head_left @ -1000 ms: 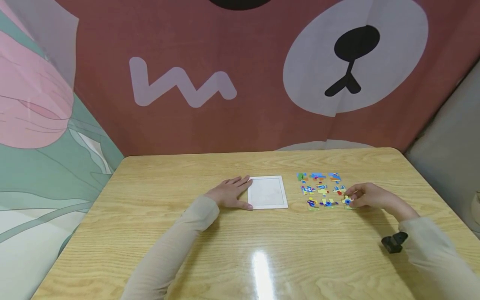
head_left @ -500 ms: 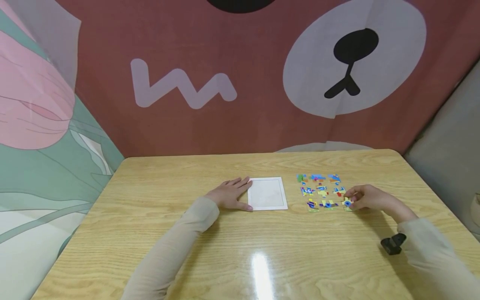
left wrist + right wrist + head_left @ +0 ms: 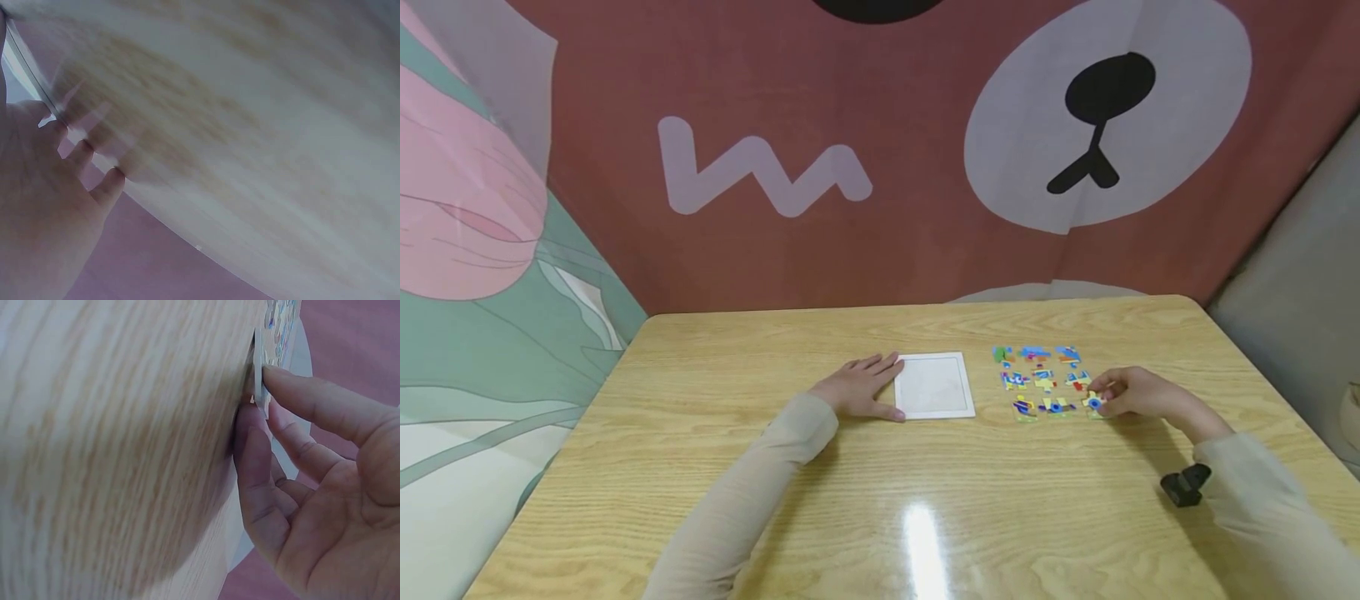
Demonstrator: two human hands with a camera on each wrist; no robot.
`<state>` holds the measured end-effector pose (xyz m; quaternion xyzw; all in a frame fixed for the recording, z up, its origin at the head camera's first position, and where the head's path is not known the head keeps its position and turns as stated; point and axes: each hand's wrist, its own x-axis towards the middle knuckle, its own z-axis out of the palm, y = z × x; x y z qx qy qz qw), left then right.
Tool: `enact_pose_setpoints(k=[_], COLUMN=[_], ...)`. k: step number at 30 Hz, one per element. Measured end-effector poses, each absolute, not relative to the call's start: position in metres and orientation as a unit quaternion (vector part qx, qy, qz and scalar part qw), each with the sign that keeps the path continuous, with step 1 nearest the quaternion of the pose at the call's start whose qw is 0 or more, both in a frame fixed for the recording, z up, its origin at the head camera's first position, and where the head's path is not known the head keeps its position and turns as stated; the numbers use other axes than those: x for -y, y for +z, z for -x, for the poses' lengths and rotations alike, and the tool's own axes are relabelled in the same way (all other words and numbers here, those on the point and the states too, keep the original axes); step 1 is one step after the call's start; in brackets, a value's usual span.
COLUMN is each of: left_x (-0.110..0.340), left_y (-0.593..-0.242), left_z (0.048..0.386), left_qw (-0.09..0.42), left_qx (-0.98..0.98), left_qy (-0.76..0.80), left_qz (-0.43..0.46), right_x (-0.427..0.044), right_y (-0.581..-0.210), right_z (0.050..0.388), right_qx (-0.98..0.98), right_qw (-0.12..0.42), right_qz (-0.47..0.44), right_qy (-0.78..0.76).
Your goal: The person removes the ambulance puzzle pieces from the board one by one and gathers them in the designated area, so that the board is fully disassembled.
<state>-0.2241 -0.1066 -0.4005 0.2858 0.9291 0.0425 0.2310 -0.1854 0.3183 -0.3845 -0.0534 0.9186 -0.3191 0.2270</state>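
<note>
My left hand (image 3: 859,388) lies flat with fingers spread, its fingertips and thumb at the left edge of a square white puzzle tray (image 3: 934,414). In the left wrist view the fingers (image 3: 111,182) reach the tray's edge. To the right, my right hand (image 3: 1138,392) pinches the near right jigsaw piece (image 3: 1093,403), yellow and blue. Seen from the right wrist, the thumb presses on the top of the piece (image 3: 258,375) and a finger sits under its edge, which is slightly raised. The other jigsaw pieces (image 3: 1043,382) lie in rows, slightly apart.
The wooden table (image 3: 820,517) reflects a bright light strip near its front. Behind it hangs a reddish-brown cloth (image 3: 820,258) with a bear face. A black device (image 3: 1185,485) is worn at the right wrist.
Both hands keep their places, and the right one stays on the same jigsaw piece. Only a slight shift of the head view shows.
</note>
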Motion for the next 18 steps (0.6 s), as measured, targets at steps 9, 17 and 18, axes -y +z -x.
enact_pose_setpoints(k=[9,17,18], left_x=[0.1066,0.1067,0.1063], left_y=[-0.3988,-0.3984,-0.3981], left_z=[0.224,0.223,0.2232], left_qw=[0.23,0.236,0.236], left_qx=[-0.929,-0.928,-0.928], left_qy=[0.042,0.044,0.045], left_qz=[-0.287,-0.284,-0.284], right_x=[-0.3184,-0.3169,-0.3167], right_y=[-0.385,-0.3855,-0.3853], right_z=[0.1865,0.1873,0.1876], right_qx=[-0.918,-0.919,-0.919], right_qw=[0.224,0.228,0.228], right_qz=[0.048,0.04,0.037], right_qy=[-0.325,-0.321,-0.32])
